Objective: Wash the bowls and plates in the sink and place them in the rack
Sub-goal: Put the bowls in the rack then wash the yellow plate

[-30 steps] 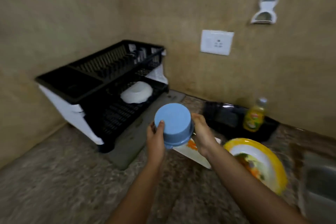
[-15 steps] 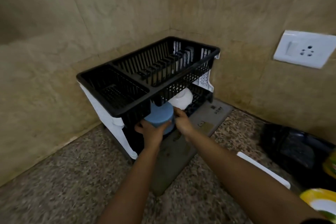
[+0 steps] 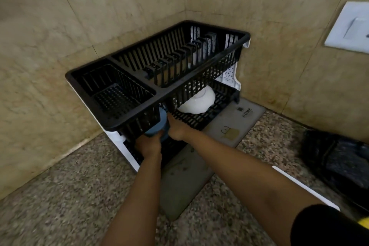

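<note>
A black two-tier dish rack (image 3: 199,86) stands in the corner of the stone counter. An upturned blue bowl (image 3: 159,129) sits inside the lower tier at its left end, mostly hidden by the upper tier. My left hand (image 3: 148,145) grips the bowl from the front and my right hand (image 3: 176,129) holds its right side. A white bowl (image 3: 197,102) lies upside down further right on the lower tier.
A grey drying mat (image 3: 229,126) lies under and in front of the rack. A white board edge (image 3: 303,187) and a black tray (image 3: 339,164) lie to the right. A wall socket (image 3: 351,28) is at the upper right.
Both hands have carried the blue bowl from mid-air over the counter into the rack's lower tier, and it now sits deeper under the upper tier.
</note>
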